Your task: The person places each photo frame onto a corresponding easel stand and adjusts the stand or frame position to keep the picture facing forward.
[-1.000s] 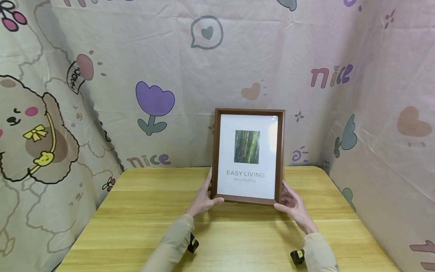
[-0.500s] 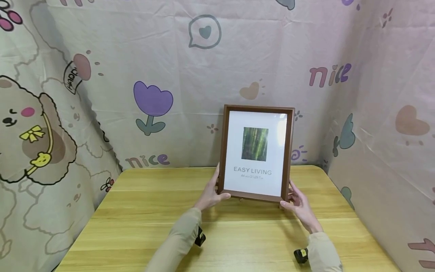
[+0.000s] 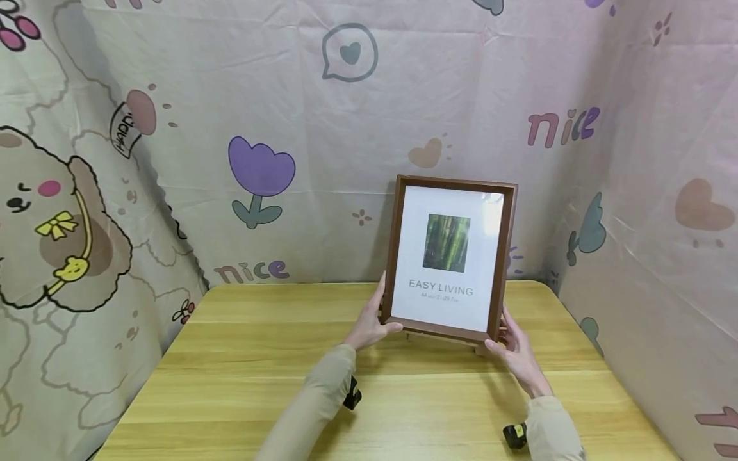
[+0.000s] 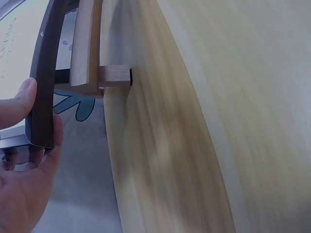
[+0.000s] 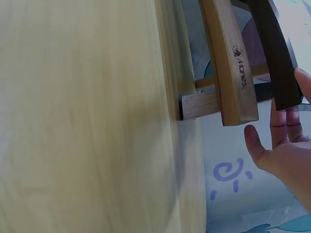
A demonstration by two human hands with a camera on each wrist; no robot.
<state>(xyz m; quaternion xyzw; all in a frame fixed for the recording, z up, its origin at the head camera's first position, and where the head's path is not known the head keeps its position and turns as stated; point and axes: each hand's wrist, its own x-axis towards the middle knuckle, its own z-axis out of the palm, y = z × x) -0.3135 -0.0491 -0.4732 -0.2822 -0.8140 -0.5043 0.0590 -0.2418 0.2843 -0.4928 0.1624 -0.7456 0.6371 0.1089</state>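
Observation:
A brown picture frame (image 3: 450, 253) with a bamboo print and the words "EASY LIVING" is held upright, leaning slightly back and tilted a little clockwise. My left hand (image 3: 370, 325) grips its lower left corner, thumb on the front and fingers round the side and underneath. At the lower right corner my right hand (image 3: 521, 358) pinches it, thumb in front and fingers behind. Just below the frame's bottom edge is the ledge of a wooden easel (image 5: 235, 73), mostly hidden behind the frame in the head view. In the left wrist view the easel's ledge (image 4: 86, 51) stands apart from the frame edge (image 4: 43, 104).
The easel stands on a wood-grain table (image 3: 248, 358), towards its far edge. A patterned cloth (image 3: 323, 128) hangs behind the table and along both sides. Black wrist cameras (image 3: 515, 436) sit under both sleeves.
Both hands have carried the picture frame to the right and slightly up, and it has tilted a little clockwise. Part of the easel now shows beneath it.

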